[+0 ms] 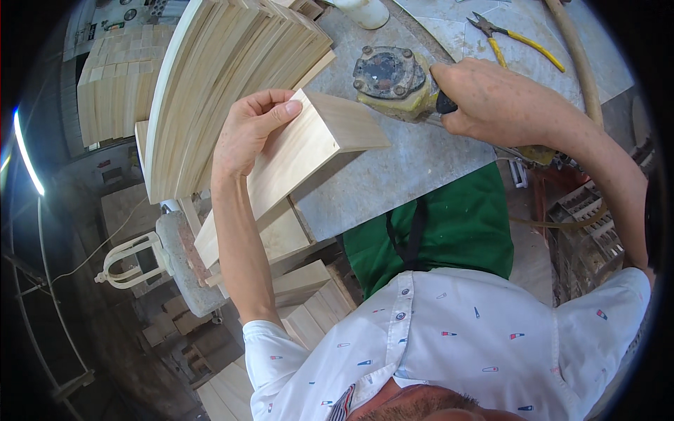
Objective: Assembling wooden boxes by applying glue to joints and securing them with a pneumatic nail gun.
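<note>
My left hand [247, 133] is closed on the upper edge of a pale wooden board [298, 156], thumb on the near face. That board meets a shorter wooden board [349, 125] at a corner, and the two form an angled piece on the worktable [337, 207]. My right hand [488, 102] wraps round the dark handle of a worn yellow nail gun [393, 81] with a bolted black cap. The gun's head is just beyond the shorter board. Its nose is hidden from this view.
A tall stack of thin boards [232, 84] leans at the left, with another stack [119, 88] behind. Yellow-handled pliers [516, 43], a white container [365, 12] and a thick hose [577, 59] lie at the far side. More cut boards [316, 309] sit below the table.
</note>
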